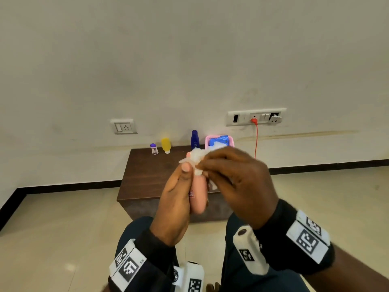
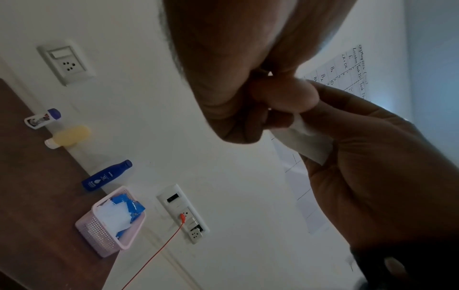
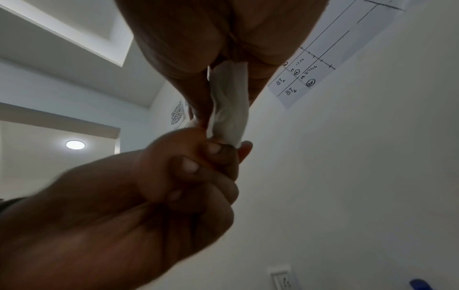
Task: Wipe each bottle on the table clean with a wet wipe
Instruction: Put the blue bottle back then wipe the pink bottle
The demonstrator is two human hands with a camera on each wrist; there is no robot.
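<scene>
My left hand [image 1: 179, 190] grips a pink bottle [image 1: 199, 196] in the air in front of me, above my knees. My right hand [image 1: 229, 175] pinches a white wet wipe [image 1: 199, 158] wrapped over the bottle's upper end. In the right wrist view the wipe [image 3: 229, 109] hangs between both hands. Three bottles stand at the back of the dark wooden table [image 1: 147, 175]: a small white one with a purple cap [image 1: 154, 149], a yellow one [image 1: 166, 145] on its cap, and a dark blue one [image 1: 195, 140].
A pink mesh basket [image 1: 219, 140] with a blue wipe pack and loose white wipes stands right of the blue bottle. An orange cable [image 1: 256, 140] hangs from the wall socket behind the table. My knees [image 1: 134, 234] are below the hands.
</scene>
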